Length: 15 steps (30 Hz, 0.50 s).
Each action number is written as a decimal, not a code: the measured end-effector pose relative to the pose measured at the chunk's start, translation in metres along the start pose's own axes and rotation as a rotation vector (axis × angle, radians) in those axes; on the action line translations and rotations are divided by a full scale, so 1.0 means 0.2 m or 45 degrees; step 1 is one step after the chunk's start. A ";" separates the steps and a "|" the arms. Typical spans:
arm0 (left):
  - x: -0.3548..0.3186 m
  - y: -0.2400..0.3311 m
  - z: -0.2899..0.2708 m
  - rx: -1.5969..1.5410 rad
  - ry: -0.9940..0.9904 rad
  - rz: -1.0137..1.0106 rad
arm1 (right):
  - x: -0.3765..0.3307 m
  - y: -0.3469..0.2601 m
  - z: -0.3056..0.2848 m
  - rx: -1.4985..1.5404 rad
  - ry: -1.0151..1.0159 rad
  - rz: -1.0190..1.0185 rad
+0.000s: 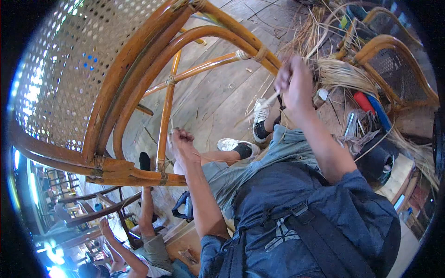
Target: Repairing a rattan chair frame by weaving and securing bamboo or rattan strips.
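Observation:
A rattan chair frame (121,88) with a woven cane panel (51,78) lies tilted in front of me, on the left. Thin strips bind its pole joints. My left hand (181,142) is closed beside an upright pole (166,118), with a thin pale strand rising at its fingertips. Raised at the end of the upper rail, my right hand (296,85) is closed and slightly blurred. From its fingers a pale cane strip (267,103) slants down to the left. The strip's far parts are hard to follow.
A bundle of cane strips (345,74) lies at the right, near another rattan chair (394,51), a red-and-blue tool (366,104) and a black round object (378,162). Loose scraps litter the wooden floor (218,102). Another person (148,245) sits at the lower left beside dark furniture frames.

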State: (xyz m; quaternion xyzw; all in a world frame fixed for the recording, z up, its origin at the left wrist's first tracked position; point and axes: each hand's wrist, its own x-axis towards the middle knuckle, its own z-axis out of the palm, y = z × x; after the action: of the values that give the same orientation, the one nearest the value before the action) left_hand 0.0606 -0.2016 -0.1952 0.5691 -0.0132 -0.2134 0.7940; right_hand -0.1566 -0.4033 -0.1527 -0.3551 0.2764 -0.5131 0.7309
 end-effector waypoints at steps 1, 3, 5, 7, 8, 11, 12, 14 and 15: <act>-0.01 -0.01 0.00 -0.017 0.018 0.000 | -0.04 0.10 -0.08 -0.330 -0.065 -0.023; -0.05 -0.05 -0.04 -0.274 -0.064 -0.392 | -0.08 0.29 -0.22 -0.506 -0.131 0.630; -0.07 -0.09 -0.07 -0.363 -0.088 -0.405 | -0.04 0.40 -0.37 -0.545 0.025 0.502; -0.04 -0.15 -0.11 -0.523 -0.158 -0.238 | 0.04 0.37 -0.42 -0.600 0.299 0.311; -0.03 -0.16 -0.11 -0.537 -0.130 -0.245 | 0.09 0.29 -0.39 -0.640 0.414 0.263; -0.05 -0.07 -0.04 -0.404 -0.053 -0.077 | 0.22 0.19 -0.36 -0.337 0.485 0.105; -0.07 -0.03 0.00 -0.231 -0.106 -0.102 | 0.24 0.18 -0.36 -0.153 0.432 0.072; -0.11 0.01 0.05 0.258 -0.071 -0.061 | 0.17 0.19 -0.27 0.055 0.316 0.059; -0.11 0.00 -0.01 0.268 -0.063 -0.079 | 0.10 0.22 -0.19 0.078 0.259 0.071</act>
State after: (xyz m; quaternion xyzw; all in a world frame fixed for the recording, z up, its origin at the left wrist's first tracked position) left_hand 0.0410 -0.1925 -0.1918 0.6440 -0.0374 -0.2493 0.7223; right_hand -0.1546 -0.4220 -0.2118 -0.2708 0.3431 -0.5341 0.7237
